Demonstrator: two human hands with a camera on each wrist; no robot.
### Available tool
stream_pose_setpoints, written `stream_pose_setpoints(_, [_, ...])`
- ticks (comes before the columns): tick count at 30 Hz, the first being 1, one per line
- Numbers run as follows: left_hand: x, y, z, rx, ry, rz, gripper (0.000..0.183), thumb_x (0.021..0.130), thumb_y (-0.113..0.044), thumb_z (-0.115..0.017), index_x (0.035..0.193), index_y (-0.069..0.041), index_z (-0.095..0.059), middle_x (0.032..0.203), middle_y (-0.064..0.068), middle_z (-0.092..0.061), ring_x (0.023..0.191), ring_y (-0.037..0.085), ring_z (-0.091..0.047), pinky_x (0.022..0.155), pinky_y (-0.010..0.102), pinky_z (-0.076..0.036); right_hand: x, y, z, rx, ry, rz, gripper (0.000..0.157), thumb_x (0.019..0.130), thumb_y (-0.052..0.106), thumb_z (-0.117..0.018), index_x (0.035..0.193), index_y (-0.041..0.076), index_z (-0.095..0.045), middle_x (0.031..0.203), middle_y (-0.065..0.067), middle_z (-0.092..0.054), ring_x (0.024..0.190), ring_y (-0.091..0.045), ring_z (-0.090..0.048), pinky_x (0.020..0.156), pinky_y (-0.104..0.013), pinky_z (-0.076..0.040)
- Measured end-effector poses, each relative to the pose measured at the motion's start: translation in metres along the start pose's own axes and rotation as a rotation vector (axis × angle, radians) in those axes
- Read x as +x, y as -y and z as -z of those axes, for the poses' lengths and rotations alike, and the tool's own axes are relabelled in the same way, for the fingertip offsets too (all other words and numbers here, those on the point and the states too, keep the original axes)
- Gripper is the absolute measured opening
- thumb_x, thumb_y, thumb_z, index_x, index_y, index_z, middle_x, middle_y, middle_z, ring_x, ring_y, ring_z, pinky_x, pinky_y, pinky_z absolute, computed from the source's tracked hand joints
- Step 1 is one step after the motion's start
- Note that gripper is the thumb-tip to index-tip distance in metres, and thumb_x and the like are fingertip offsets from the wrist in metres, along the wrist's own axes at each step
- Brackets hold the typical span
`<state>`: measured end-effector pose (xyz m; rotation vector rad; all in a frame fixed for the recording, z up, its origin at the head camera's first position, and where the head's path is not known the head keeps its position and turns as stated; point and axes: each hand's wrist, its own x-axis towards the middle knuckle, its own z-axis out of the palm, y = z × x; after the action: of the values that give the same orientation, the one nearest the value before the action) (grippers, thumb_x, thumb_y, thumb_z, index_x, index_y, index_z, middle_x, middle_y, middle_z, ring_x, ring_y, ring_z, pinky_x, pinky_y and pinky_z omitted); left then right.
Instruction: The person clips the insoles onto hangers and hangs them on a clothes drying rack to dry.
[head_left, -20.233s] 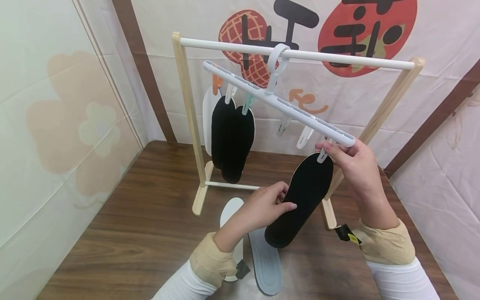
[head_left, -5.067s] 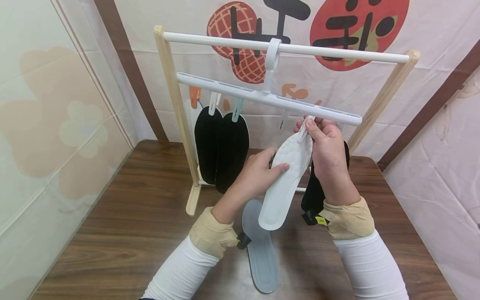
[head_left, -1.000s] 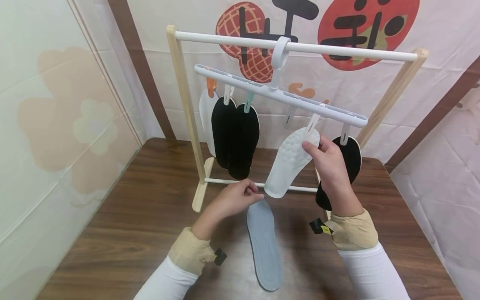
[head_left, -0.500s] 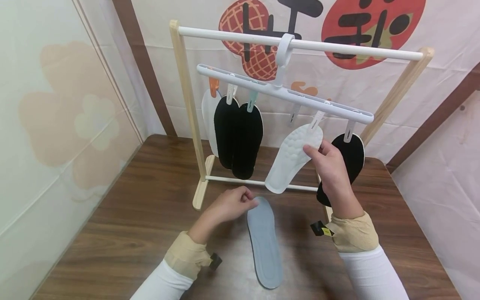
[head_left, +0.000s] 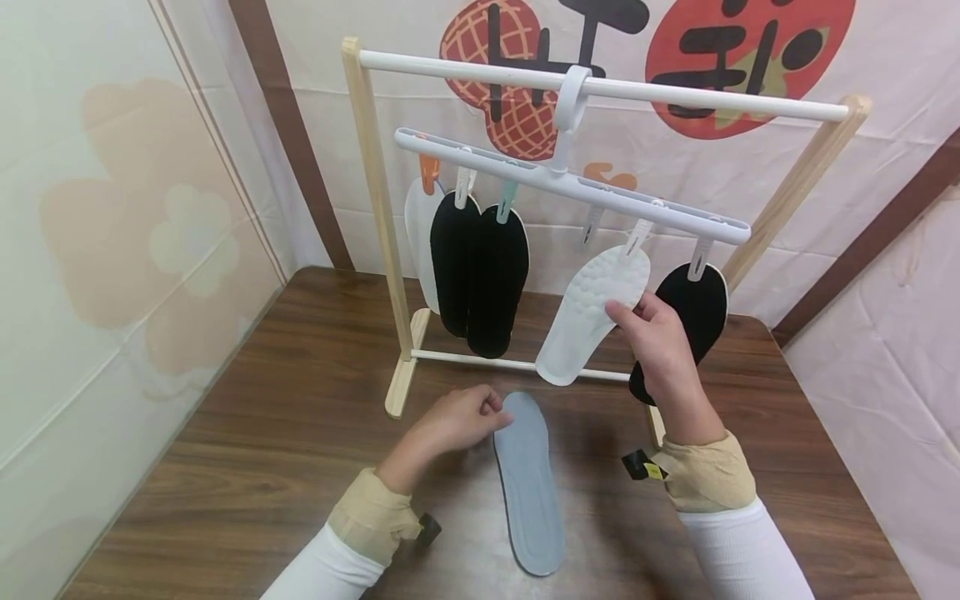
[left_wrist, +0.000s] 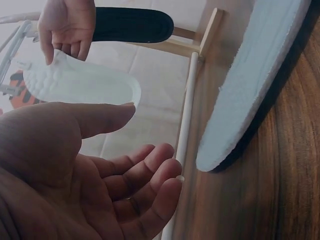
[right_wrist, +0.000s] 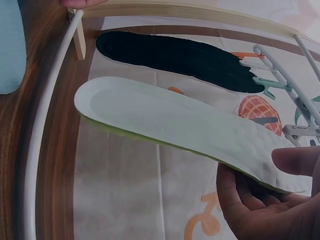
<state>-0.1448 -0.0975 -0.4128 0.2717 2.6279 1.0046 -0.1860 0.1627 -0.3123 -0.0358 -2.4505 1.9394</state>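
A white insole with a bumpy upper part hangs from a clear clip on the hanger. My right hand pinches its edge, thumb in front and fingers behind, as the right wrist view shows. On the table lies a grey-blue insole. Beside its top end is my left hand, its fingers loosely bent; in the left wrist view that hand holds nothing and is apart from the insole. A black insole hangs at the right end, partly behind my right hand.
The pale hanger hooks over the white bar of a wooden rack, tilted down to the right. Two black insoles and another white one hang at its left. An unused clip hangs near the middle.
Since the older frames, the white insole went from table to clip. My left hand let go of it and moved down beside the grey-blue insole; my right hand shifted from the clip onto the white insole.
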Motion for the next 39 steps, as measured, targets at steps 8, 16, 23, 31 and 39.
stream_pose_setpoints(8, [-0.001,0.003,-0.004,0.009,0.044,0.019,0.031,0.096,-0.039,-0.066,0.107,-0.011,-0.065,0.078,-0.002,-0.064,0.06,0.012,-0.06,0.07,0.033,-0.047,0.001,-0.008,0.0,-0.006,0.012,-0.008,0.044,0.103,0.024,-0.058,0.139,-0.001,-0.055,0.125,-0.008,-0.064,0.106,-0.007,-0.061,0.092,-0.021,-0.049])
stream_pose_setpoints(16, [0.002,0.008,-0.009,0.042,0.055,0.032,0.037,0.093,-0.041,-0.07,0.112,-0.009,-0.066,0.092,-0.001,-0.068,0.075,0.013,-0.06,0.079,0.038,-0.05,-0.002,-0.013,0.003,-0.034,0.041,-0.048,0.046,0.104,0.026,-0.057,0.142,0.0,-0.053,0.138,-0.017,-0.059,0.116,-0.012,-0.059,0.105,-0.034,-0.045])
stream_pose_setpoints(23, [0.001,0.009,-0.011,0.075,0.057,0.051,0.035,0.093,-0.042,-0.07,0.109,-0.011,-0.066,0.095,0.0,-0.068,0.078,0.016,-0.059,0.079,0.039,-0.05,-0.003,-0.02,0.003,-0.06,0.044,-0.065,0.045,0.103,0.026,-0.057,0.14,0.0,-0.055,0.135,-0.017,-0.062,0.113,-0.012,-0.061,0.108,-0.039,-0.043])
stream_pose_setpoints(31, [0.002,0.01,-0.015,0.115,0.068,0.067,0.035,0.092,-0.042,-0.071,0.106,-0.01,-0.065,0.088,0.0,-0.066,0.078,0.018,-0.059,0.076,0.039,-0.049,-0.005,-0.023,0.003,-0.094,0.059,-0.083,0.046,0.103,0.025,-0.058,0.14,-0.002,-0.055,0.135,-0.021,-0.062,0.127,-0.026,-0.055,0.114,-0.044,-0.037])
stream_pose_setpoints(39, [0.001,0.01,-0.018,0.143,0.073,0.081,0.036,0.091,-0.042,-0.071,0.105,-0.009,-0.066,0.084,-0.001,-0.065,0.076,0.019,-0.058,0.074,0.039,-0.048,-0.005,-0.03,0.005,-0.119,0.085,-0.094,0.045,0.104,0.025,-0.056,0.139,-0.004,-0.054,0.136,-0.024,-0.061,0.127,-0.029,-0.057,0.113,-0.044,-0.037])
